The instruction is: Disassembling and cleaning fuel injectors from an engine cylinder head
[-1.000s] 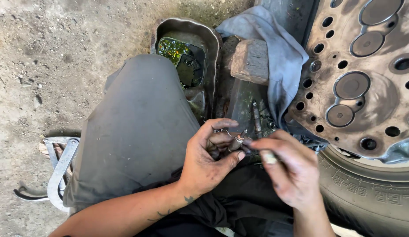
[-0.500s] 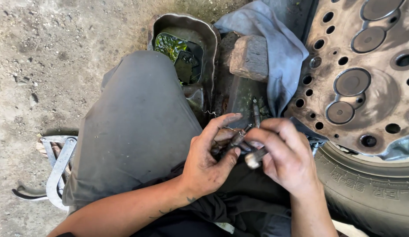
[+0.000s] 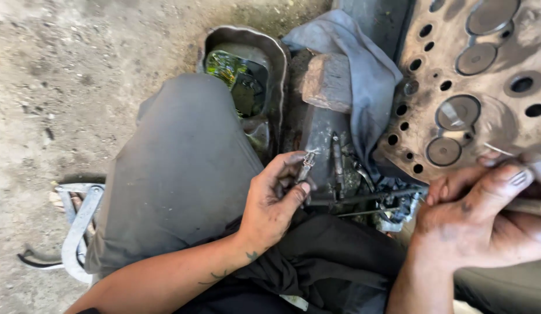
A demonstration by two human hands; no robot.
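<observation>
My left hand (image 3: 276, 197) is greasy and pinches a small metal part (image 3: 307, 164) between thumb and fingertips, just above my knee in grey trousers (image 3: 177, 174). My right hand (image 3: 491, 215) is at the right edge, its fingers closed around a thin metal rod (image 3: 529, 204) close to the lower rim of a rusty cylinder head (image 3: 479, 87). The head shows several round valves and bolt holes. How far the rod runs past the frame edge is hidden.
A dented metal pan (image 3: 241, 64) with dark oily liquid sits beyond my knee. A wooden block (image 3: 327, 81) and grey rag (image 3: 363, 64) lie beside the head. Loose rods and springs (image 3: 369, 200) lie between my hands. A metal clamp tool (image 3: 79, 227) rests on the dirt at left.
My hands were together over my lap working one small piece. They have parted: the right hand moved right to the cylinder head with the rod, while the left kept the small part.
</observation>
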